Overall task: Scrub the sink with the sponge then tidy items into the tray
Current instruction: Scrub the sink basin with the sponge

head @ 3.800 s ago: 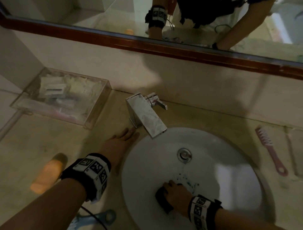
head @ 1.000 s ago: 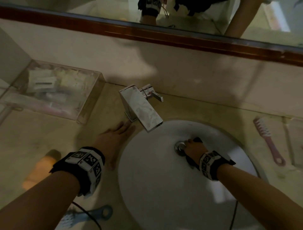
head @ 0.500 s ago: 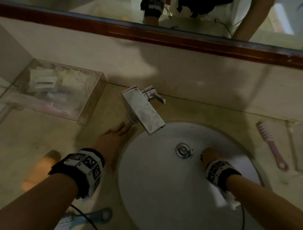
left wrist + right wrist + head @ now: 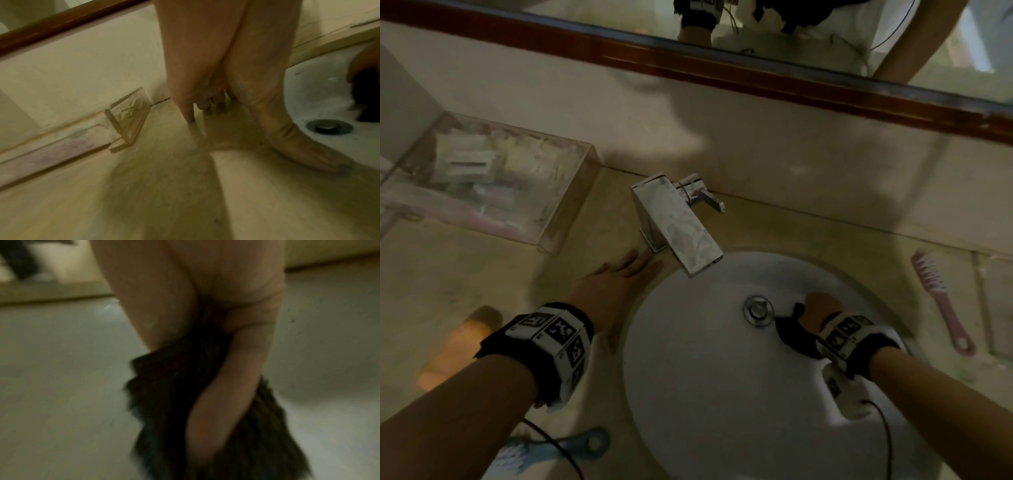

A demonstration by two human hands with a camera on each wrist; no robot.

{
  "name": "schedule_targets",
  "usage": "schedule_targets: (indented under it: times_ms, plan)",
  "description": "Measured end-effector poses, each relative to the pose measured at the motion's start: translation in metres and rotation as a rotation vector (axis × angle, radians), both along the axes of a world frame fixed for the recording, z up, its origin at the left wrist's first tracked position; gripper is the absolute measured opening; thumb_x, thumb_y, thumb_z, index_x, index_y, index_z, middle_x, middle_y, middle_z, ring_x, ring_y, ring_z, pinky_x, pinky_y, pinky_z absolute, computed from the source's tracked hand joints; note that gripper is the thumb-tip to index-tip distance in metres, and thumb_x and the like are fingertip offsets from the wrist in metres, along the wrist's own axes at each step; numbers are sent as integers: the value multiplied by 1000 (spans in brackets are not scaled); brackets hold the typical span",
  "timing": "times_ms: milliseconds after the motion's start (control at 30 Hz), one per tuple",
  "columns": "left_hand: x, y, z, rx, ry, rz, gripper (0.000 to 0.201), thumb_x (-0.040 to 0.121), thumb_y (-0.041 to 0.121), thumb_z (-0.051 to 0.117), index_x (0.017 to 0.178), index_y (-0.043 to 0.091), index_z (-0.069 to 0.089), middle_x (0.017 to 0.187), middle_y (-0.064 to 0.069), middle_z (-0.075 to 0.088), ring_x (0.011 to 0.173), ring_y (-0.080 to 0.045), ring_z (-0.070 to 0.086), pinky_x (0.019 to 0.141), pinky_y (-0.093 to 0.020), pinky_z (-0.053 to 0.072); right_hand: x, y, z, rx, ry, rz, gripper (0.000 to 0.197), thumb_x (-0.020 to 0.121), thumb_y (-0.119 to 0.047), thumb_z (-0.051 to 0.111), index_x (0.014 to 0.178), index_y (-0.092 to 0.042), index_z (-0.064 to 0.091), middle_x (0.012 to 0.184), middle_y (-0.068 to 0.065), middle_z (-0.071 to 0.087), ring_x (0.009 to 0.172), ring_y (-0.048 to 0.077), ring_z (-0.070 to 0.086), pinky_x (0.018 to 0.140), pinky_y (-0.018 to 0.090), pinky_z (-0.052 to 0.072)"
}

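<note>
Scrubbing is in hand: the right hand [image 4: 820, 306] grips the dark sponge [image 4: 789, 330] right of the drain [image 4: 757, 311] in the sink [image 4: 705, 377], the left hand [image 4: 616, 287] lies flat and empty on the desk [image 4: 465, 274]; next, judging by the items lying about, comes wiping the rest of the basin before filling the tray [image 4: 558, 219] at upper left.

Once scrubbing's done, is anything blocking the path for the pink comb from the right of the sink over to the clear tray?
The faucet and the left hand, flat on the counter, lie roughly between the pink comb and the clear tray. Carried above them, nothing visible blocks it.
</note>
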State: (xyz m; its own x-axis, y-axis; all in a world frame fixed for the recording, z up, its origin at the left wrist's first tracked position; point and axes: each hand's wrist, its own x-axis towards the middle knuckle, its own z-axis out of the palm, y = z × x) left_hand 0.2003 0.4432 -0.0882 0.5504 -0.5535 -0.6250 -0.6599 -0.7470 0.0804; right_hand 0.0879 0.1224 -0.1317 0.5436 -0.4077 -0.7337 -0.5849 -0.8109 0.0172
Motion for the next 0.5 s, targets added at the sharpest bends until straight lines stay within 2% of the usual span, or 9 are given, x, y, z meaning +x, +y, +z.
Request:
schedule_targets:
  times_ms: [133, 233, 267, 300, 333, 367, 400, 433, 500]
  plan:
    - [0, -1, 0, -7, -7, 10, 152, 45, 53, 89, 148, 29, -21, 159, 7, -23, 149, -18, -13, 123, -41, 14, -33, 22, -21, 78, 191, 234, 44, 97, -32, 39, 132, -5, 47, 141, 15, 48, 129, 30, 46, 111, 36, 36]
    - [-2, -2, 3, 3, -5, 10, 148, 49, 51, 88, 149, 27, -18, 159, 6, -22, 149, -19, -13, 122, -42, 13, -42, 52, -32, 149, 113, 213, 41, 97, -29, 40, 129, -4, 47, 136, 15, 50, 126, 29, 48, 106, 32, 39]
    - [-2, -3, 4, 12, -4, 3, 148, 49, 50, 88, 150, 26, -17, 159, 6, -23, 149, -19, -13, 122, -42, 13, -39, 55, -34, 158, 68, 171, 32, 98, -27, 40, 117, -6, 53, 128, 14, 55, 121, 29, 52, 99, 31, 42]
    - [-1, -3, 4, 22, -6, -4, 149, 48, 50, 88, 149, 25, -18, 159, 6, -23, 149, -20, -13, 122, -43, 13, -32, 56, -36, 174, 22, 94, 23, 98, -25, 39, 97, -11, 57, 111, 12, 59, 110, 28, 57, 90, 30, 43]
    - [-1, -3, 4, 29, -11, -9, 151, 47, 50, 89, 149, 26, -19, 158, 6, -24, 149, -20, -13, 123, -43, 14, -23, 55, -39, 177, -32, -7, 27, 99, -23, 40, 75, -15, 51, 91, 8, 56, 93, 25, 60, 81, 29, 42]
    - [0, -3, 3, 28, -17, -10, 152, 46, 51, 89, 149, 27, -20, 158, 7, -24, 149, -20, -13, 123, -43, 15, -14, 54, -42, 175, -77, -100, 35, 98, -23, 41, 64, -15, 41, 78, 5, 51, 78, 22, 57, 77, 29, 40]
    - [0, -2, 3, 25, -16, -4, 152, 46, 51, 89, 148, 28, -21, 158, 8, -24, 149, -19, -12, 123, -43, 16, -6, 54, -44, 182, -96, -174, 36, 98, -24, 43, 63, -13, 39, 76, 7, 50, 77, 23, 58, 79, 32, 42]
    - [0, -2, 3, 23, -13, 2, 151, 46, 50, 89, 148, 28, -21, 158, 8, -24, 149, -19, -12, 123, -42, 15, 1, 53, -47, 186, -112, -215, 34, 98, -25, 45, 67, -11, 41, 83, 13, 55, 89, 28, 61, 85, 35, 45]
    - [0, -2, 4, 24, -15, 0, 151, 46, 50, 89, 148, 27, -20, 158, 8, -23, 149, -18, -12, 122, -40, 14, 7, 53, -47, 190, -106, -194, 31, 98, -26, 44, 71, -12, 48, 107, 21, 58, 115, 33, 57, 96, 36, 45]
